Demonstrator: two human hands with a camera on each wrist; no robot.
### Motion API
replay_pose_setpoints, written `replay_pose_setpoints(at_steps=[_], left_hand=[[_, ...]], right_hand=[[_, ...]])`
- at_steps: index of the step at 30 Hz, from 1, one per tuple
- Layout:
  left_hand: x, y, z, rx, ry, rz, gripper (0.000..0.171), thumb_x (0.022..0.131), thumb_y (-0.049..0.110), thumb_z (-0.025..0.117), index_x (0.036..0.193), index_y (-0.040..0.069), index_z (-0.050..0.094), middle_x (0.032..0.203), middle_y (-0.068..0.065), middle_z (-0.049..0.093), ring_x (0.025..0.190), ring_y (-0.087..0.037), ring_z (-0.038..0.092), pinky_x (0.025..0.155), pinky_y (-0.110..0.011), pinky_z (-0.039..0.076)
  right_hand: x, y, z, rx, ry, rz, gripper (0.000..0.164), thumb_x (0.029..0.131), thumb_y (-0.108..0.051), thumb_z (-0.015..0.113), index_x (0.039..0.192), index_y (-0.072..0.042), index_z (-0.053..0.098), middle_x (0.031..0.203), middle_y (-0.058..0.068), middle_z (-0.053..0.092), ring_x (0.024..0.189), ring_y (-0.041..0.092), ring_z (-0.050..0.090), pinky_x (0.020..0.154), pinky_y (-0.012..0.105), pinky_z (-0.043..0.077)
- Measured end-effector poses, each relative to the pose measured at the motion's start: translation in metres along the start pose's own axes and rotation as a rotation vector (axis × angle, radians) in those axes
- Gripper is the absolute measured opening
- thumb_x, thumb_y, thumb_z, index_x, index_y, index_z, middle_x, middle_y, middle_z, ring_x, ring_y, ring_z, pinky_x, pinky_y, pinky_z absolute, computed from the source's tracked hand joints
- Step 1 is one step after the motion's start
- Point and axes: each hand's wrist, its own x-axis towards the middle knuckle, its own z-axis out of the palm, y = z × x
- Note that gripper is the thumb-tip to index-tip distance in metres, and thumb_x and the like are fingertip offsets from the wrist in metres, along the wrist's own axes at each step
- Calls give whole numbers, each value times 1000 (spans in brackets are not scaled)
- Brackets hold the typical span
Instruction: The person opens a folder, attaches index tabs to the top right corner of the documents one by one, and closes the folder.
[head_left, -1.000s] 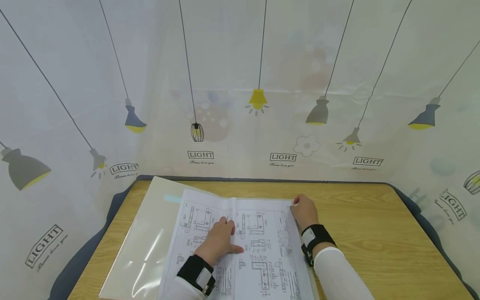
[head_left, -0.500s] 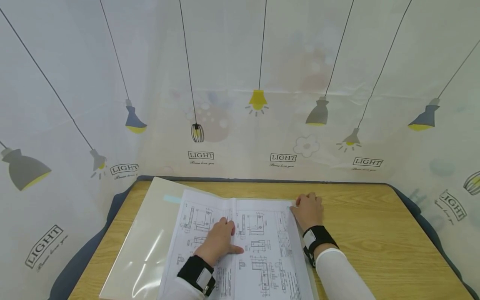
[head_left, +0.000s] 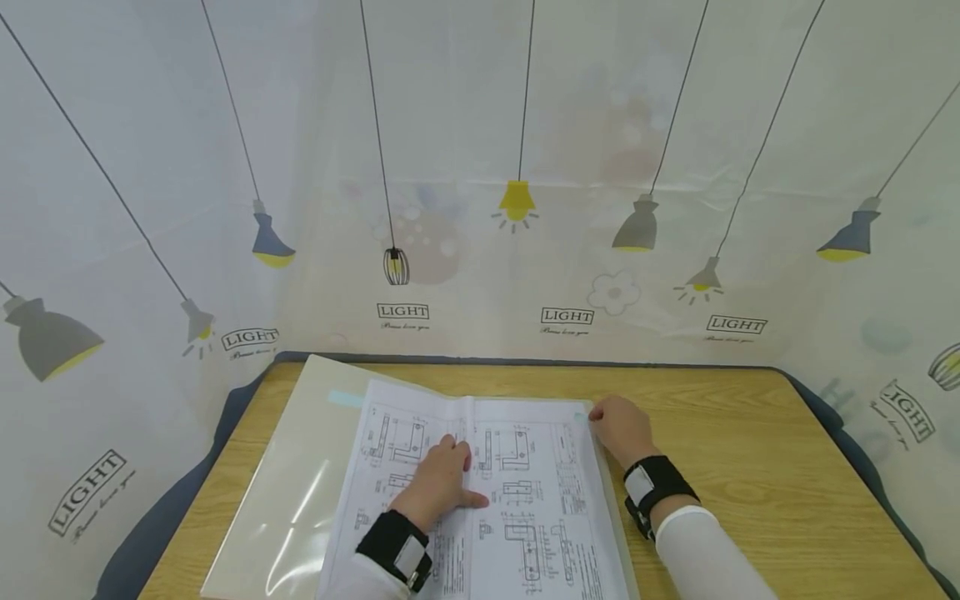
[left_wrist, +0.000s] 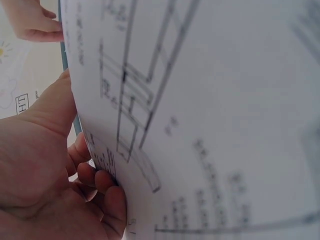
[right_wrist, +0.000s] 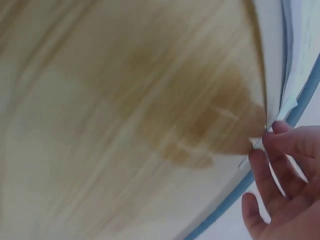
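An open document folder (head_left: 279,467) with a glossy cream cover lies on the table, turned to pages of technical drawings. My left hand (head_left: 437,483) rests on the pages near the middle fold, thumb stretched out to the right and fingers loosely bent. In the left wrist view the fingertips of the left hand (left_wrist: 65,165) touch the printed sheet. At the top right corner my right hand (head_left: 622,427) is beside a small light-blue tab (head_left: 581,416). In the right wrist view the thumb and finger of the right hand (right_wrist: 287,175) pinch a page edge; how many sheets is unclear.
The wooden table (head_left: 765,467) extends to the right of the folder. A pale cloth backdrop (head_left: 465,100) printed with hanging lamps rises around the table's back and sides. A light-blue strip (head_left: 346,399) shows on the folder's left cover.
My right hand has shifted slightly right and turned, uncovering the light-blue tab at the page corner; its fingers are now drawn together. The left hand has stayed in place.
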Motion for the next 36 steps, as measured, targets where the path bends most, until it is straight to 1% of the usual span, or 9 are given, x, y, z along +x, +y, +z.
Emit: replay_pose_setpoints(at_steps=[3,6,9,13,20,23,29,33,36], left_hand=[[1,0,1,-2,1,-3,56,59,48,84,89,14,51,85,0,40,74,-16,40,65,-26,35],[2,0,3,6,-5,-6,56,59,49,83,89,14,51,85,0,40,74,-15,40,65,-26,35],[2,1,3,4,-9,-3,56,59,49,83,89,14,51,85,0,40,74,-15,40,65,-26,35],[2,2,2,-7,-5,3,56,60,48,83,88,13,50,85,-1,40,74,-16,40,65,-27,35],[2,1,3,1,-9,-17,56,60,49,83,89,14,51,86,0,40,75,-16,40,65,-27,36],[0,1,3,1,-13,-30,54,60,48,83,90,14,52,86,0,42,75,-16,41,64,-27,36],[-4,9,1,36,10,-51,53,61,46,83,92,15,53,88,-1,45,76,-16,42,65,-28,38],[-6,24,2,71,45,-14,50,66,37,84,100,13,57,90,-1,48,79,-16,44,68,-29,42],[-6,40,2,72,61,32,45,71,30,82,105,12,59,91,-1,50,79,-15,45,69,-29,44]], right_hand=[[-2,6,-1,-45,-19,-77,20,88,-3,55,98,-3,73,105,15,67,98,32,62,84,45,49],[-5,13,0,-125,-13,-158,21,86,1,57,99,-2,73,100,13,66,91,29,63,79,41,51],[-8,16,-2,-177,-1,-188,22,85,2,57,100,-1,73,99,12,65,87,26,62,76,39,51],[-12,17,-2,-213,9,-226,25,85,3,55,103,-1,72,103,13,64,89,26,62,78,39,51],[-21,18,3,-260,47,-337,22,92,-3,56,108,0,69,99,10,60,84,21,59,74,36,50],[-24,18,4,-282,49,-355,24,93,-5,56,112,0,68,100,10,59,86,22,59,76,38,50],[-24,19,2,-314,-8,-330,28,94,-7,53,119,-1,64,108,10,58,97,25,59,81,45,49],[-23,19,1,-299,-18,-326,28,94,-6,52,118,-1,65,107,10,58,96,24,59,79,43,49],[-22,18,1,-277,-19,-338,27,93,-5,53,117,0,65,106,10,58,94,22,58,78,39,50]])
